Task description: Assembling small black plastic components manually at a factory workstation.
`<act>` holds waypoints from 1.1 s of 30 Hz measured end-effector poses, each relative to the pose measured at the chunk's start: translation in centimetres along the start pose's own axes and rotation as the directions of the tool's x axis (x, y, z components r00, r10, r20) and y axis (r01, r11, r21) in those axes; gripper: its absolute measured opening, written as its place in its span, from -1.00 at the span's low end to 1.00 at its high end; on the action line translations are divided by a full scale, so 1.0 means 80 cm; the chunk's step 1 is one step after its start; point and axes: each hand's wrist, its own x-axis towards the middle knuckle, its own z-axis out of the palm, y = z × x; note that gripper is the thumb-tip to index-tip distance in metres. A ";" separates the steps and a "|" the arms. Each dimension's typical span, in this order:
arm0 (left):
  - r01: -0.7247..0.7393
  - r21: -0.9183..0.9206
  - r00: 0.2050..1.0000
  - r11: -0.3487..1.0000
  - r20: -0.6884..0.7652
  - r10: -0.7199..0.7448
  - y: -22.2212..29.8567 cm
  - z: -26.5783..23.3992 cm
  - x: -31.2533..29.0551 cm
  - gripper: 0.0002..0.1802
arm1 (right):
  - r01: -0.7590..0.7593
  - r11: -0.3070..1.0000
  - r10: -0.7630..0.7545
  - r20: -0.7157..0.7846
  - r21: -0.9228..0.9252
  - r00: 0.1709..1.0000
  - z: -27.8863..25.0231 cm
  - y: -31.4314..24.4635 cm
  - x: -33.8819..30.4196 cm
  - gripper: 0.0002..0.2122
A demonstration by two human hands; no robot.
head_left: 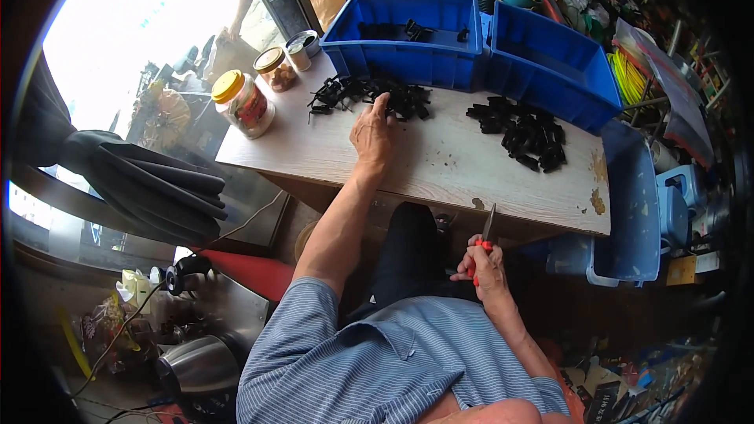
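My left hand [372,135] reaches over the wooden table to the near edge of a loose pile of small black plastic parts [338,94]. Its fingers look stretched and apart at the parts, and I see nothing held in them. In front of the table's front edge, my right hand [488,273] is closed round the red handles of a pair of scissors [489,228], blades pointing up and away from me. A second heap of black plastic parts [522,132] lies farther right on the tabletop, apart from both hands.
Two blue bins [400,63] [550,71] stand along the table's far side; the left one holds a few black parts. Jars, one yellow-lidded [245,106], stand at the left by the window. A pale blue tub [628,212] sits beyond the right end.
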 end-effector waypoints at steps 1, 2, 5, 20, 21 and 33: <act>-0.017 -0.032 1.000 0.999 -0.023 0.016 0.003 -0.005 -0.002 -0.48 | 0.000 1.000 0.000 0.000 0.000 1.000 -0.001 0.002 0.001 -0.87; -0.035 -0.065 0.998 0.997 -0.047 0.032 0.005 -0.009 -0.005 -0.46 | -0.002 1.000 0.002 -0.003 -0.004 1.000 -0.002 0.003 0.002 -0.87; -0.060 -0.102 0.997 0.993 -0.053 0.055 0.000 -0.021 -0.016 -0.41 | -0.008 1.000 0.007 -0.004 -0.007 1.000 -0.001 0.003 0.002 -0.87; -0.018 -0.086 0.986 0.996 -0.165 0.004 -0.032 -0.016 0.014 -0.58 | 0.012 1.000 -0.012 -0.031 0.009 0.999 0.001 0.011 0.001 -0.88; -0.017 -0.084 0.986 0.996 -0.167 0.003 -0.035 -0.015 0.011 -0.58 | 0.012 1.000 -0.011 -0.032 0.012 0.999 0.002 0.012 0.000 -0.88; -0.217 -0.041 0.976 0.975 -0.021 0.217 -0.039 -0.028 -0.010 -0.57 | 0.024 1.000 -0.024 -0.045 0.016 0.999 -0.002 0.018 0.001 -0.86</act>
